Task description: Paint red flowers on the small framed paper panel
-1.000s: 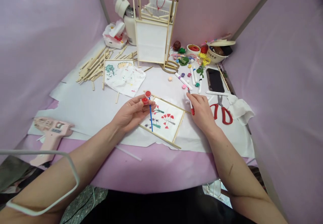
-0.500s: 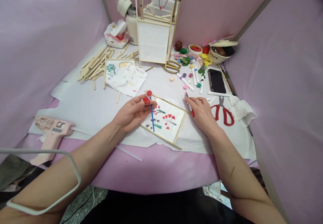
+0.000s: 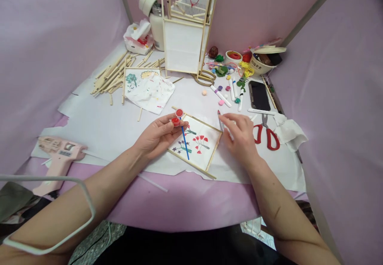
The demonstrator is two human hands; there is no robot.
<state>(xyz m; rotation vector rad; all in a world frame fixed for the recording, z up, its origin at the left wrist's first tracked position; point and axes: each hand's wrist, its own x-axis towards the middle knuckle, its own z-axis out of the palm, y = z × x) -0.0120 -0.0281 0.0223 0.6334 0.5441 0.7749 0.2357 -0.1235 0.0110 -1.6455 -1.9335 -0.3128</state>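
My left hand (image 3: 157, 135) is closed in a pinch on a small red paint pot (image 3: 175, 122) with its round lid (image 3: 179, 113) flipped up. A thin blue paintbrush (image 3: 185, 141) slants down from the same fingers. Below it lies a stick-framed white panel (image 3: 205, 157) painted with red flowers and purple stars on green stems. Beside the panel's right corner, my right hand (image 3: 241, 137) has its fingertips on a red-tipped marker (image 3: 219, 115); part of the marker is hidden by the fingers.
Red-handled scissors (image 3: 272, 139), a phone (image 3: 259, 95) and several white markers (image 3: 220, 96) lie at right. A stick lantern frame (image 3: 183, 46) stands behind. At left are loose wooden sticks (image 3: 110, 75), a stained tissue (image 3: 152, 93) and a pink glue gun (image 3: 64, 153).
My right hand has shifted slightly right, and the marker's red tip slightly left. The paintbrush's lower end has swung right, while my left hand still holds the paint pot.
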